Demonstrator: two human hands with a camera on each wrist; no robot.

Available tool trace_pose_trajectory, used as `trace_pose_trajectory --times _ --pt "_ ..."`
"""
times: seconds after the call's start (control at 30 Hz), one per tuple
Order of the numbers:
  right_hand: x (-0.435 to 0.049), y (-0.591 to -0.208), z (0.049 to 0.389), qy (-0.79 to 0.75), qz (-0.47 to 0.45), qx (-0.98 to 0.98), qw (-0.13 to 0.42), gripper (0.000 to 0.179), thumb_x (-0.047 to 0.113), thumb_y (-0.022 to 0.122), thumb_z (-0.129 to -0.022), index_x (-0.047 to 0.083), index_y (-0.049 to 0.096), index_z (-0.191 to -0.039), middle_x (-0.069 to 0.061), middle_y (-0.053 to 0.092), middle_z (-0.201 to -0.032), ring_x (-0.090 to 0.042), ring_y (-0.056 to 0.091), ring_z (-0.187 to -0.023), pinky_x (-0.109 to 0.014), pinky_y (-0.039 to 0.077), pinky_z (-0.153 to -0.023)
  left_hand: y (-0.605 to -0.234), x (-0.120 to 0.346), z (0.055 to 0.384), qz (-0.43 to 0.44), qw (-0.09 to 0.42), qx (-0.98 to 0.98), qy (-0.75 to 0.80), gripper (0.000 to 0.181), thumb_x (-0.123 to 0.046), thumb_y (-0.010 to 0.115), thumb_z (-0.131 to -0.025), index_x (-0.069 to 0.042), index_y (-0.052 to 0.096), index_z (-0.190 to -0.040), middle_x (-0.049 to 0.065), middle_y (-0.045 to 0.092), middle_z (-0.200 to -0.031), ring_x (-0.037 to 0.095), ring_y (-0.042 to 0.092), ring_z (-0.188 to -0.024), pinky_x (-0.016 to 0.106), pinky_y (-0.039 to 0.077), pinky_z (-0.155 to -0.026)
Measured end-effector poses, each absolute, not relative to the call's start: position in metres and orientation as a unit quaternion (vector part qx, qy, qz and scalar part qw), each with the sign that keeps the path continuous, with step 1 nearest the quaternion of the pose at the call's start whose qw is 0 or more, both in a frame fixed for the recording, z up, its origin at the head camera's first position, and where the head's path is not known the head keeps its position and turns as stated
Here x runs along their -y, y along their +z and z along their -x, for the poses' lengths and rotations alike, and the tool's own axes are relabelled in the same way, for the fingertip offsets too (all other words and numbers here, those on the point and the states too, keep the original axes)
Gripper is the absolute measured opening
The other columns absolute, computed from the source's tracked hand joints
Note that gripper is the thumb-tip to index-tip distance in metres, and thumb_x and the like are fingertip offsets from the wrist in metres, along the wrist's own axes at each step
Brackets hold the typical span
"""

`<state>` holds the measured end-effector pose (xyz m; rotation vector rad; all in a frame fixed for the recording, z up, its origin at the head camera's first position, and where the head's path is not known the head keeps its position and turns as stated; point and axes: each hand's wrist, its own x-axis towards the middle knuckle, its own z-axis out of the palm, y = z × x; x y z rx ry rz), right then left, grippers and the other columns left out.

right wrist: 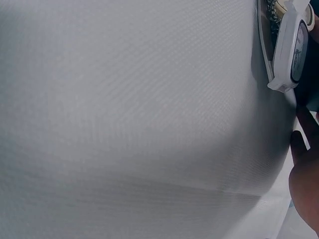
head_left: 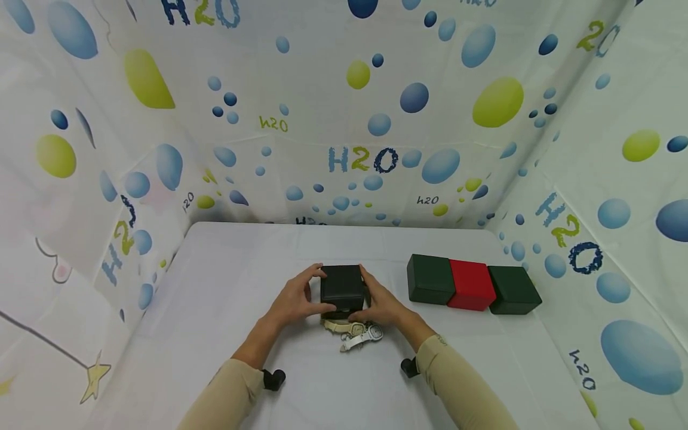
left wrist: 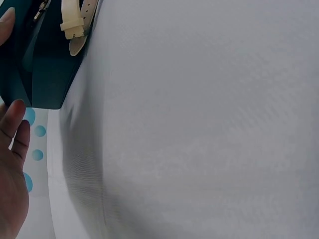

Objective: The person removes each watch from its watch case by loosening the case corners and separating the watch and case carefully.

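Both hands hold a small dark box [head_left: 342,288], black in the head view and dark green in the left wrist view [left wrist: 52,74]. My left hand [head_left: 295,300] grips its left side, thumb at the front and fingers toward the back. On the right side my right hand [head_left: 384,301] holds it the same way. Right in front of the box lie two wristwatches: one with a cream strap [head_left: 337,326], one with a white strap [head_left: 356,341]. The white watch's case [right wrist: 289,55] stands close to the right hand. A small metallic piece [left wrist: 41,10] shows on the box's front.
To the right, a dark green box [head_left: 430,279], a red box [head_left: 471,285] and another dark green box [head_left: 515,290] stand side by side in a row. A white cloth covers the table [head_left: 242,251]. Patterned curtains [head_left: 312,101] enclose its back and sides.
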<state>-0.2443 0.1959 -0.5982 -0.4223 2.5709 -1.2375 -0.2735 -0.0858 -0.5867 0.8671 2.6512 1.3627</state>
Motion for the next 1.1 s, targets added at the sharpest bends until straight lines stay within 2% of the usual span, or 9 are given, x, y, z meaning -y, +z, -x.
trace_pose_trajectory --times 0.17,0.33,0.5,0.73,0.8,0.87,0.93,0.97,1.1 --pt "-0.196 -0.596 0.244 -0.425 0.142 -0.885 0.130 0.133 0.044 0.093 -0.077 0.035 -0.005 -0.167 -0.002 0.013 -0.175 -0.030 0.026 -0.158 -0.060 0.026 -0.125 -0.588 0.085 0.277 -0.276 0.017 -0.849 0.450 0.073 -0.055 0.090 -0.076 -0.029 0.058 -0.136 0.008 0.048 -0.161 0.012 0.052 -0.068 0.026 0.047 -0.061" --pt "-0.195 -0.595 0.247 -0.428 0.147 -0.882 0.129 0.135 0.041 0.095 -0.076 0.032 -0.003 -0.168 -0.005 0.015 -0.175 -0.031 0.030 -0.157 -0.059 0.026 -0.125 -0.588 0.084 0.279 -0.267 0.023 -0.850 0.453 0.070 -0.057 0.089 -0.077 -0.035 0.057 -0.136 0.004 0.049 -0.161 0.013 0.051 -0.067 0.027 0.046 -0.060" --pt "-0.195 -0.594 0.248 -0.426 0.146 -0.884 0.130 0.136 0.040 0.096 -0.074 0.031 -0.003 -0.168 -0.007 0.017 -0.174 -0.032 0.029 -0.157 -0.059 0.027 -0.125 -0.585 0.084 0.280 -0.263 0.029 -0.852 0.452 0.069 -0.056 0.088 -0.078 -0.033 0.058 -0.136 0.005 0.050 -0.159 0.014 0.050 -0.067 0.028 0.045 -0.060" --pt "-0.192 -0.594 0.246 -0.427 0.151 -0.883 0.124 0.137 0.037 0.097 -0.074 0.026 -0.001 -0.169 -0.006 0.013 -0.175 -0.032 0.021 -0.160 -0.060 0.026 -0.125 -0.580 0.083 0.282 -0.232 0.042 -0.857 0.459 0.065 -0.057 0.084 -0.082 -0.033 0.058 -0.137 -0.004 0.056 -0.153 0.017 0.048 -0.068 0.029 0.042 -0.058" --pt "-0.191 -0.594 0.246 -0.430 0.153 -0.881 0.122 0.137 0.037 0.097 -0.073 0.028 0.000 -0.169 -0.006 0.014 -0.175 -0.032 0.021 -0.160 -0.060 0.026 -0.125 -0.579 0.082 0.283 -0.223 0.049 -0.856 0.464 0.063 -0.057 0.083 -0.084 -0.034 0.057 -0.138 0.003 0.065 -0.136 0.018 0.047 -0.068 0.029 0.042 -0.057" --pt "-0.191 -0.593 0.245 -0.431 0.152 -0.881 0.121 0.137 0.037 0.097 -0.073 0.031 -0.001 -0.169 -0.007 0.014 -0.175 -0.032 0.022 -0.160 -0.060 0.026 -0.125 -0.578 0.081 0.283 -0.217 0.054 -0.855 0.469 0.063 -0.057 0.081 -0.086 -0.033 0.057 -0.138 0.008 0.068 -0.115 0.019 0.047 -0.067 0.029 0.041 -0.056" --pt "-0.191 -0.593 0.245 -0.431 0.151 -0.882 0.119 0.137 0.036 0.097 -0.072 0.035 -0.001 -0.168 -0.006 0.015 -0.174 -0.031 0.023 -0.159 -0.059 0.026 -0.125 -0.576 0.080 0.284 -0.214 0.057 -0.855 0.469 0.063 -0.057 0.080 -0.087 -0.032 0.056 -0.139 0.009 0.066 -0.110 0.019 0.046 -0.067 0.030 0.041 -0.056" --pt "-0.191 -0.594 0.245 -0.432 0.151 -0.881 0.117 0.137 0.035 0.098 -0.072 0.037 -0.002 -0.167 -0.006 0.016 -0.174 -0.031 0.023 -0.159 -0.058 0.027 -0.125 -0.576 0.079 0.284 -0.212 0.059 -0.856 0.468 0.063 -0.057 0.080 -0.087 -0.032 0.056 -0.140 0.009 0.065 -0.110 0.018 0.046 -0.067 0.030 0.041 -0.057" --pt "-0.191 -0.594 0.246 -0.433 0.156 -0.880 0.116 0.138 0.033 0.098 -0.072 0.039 -0.002 -0.167 -0.005 0.019 -0.173 -0.029 0.024 -0.159 -0.054 0.027 -0.126 -0.571 0.077 0.286 -0.202 0.066 -0.859 0.465 0.063 -0.059 0.077 -0.088 -0.029 0.056 -0.139 0.003 0.058 -0.141 0.018 0.046 -0.069 0.031 0.041 -0.059"
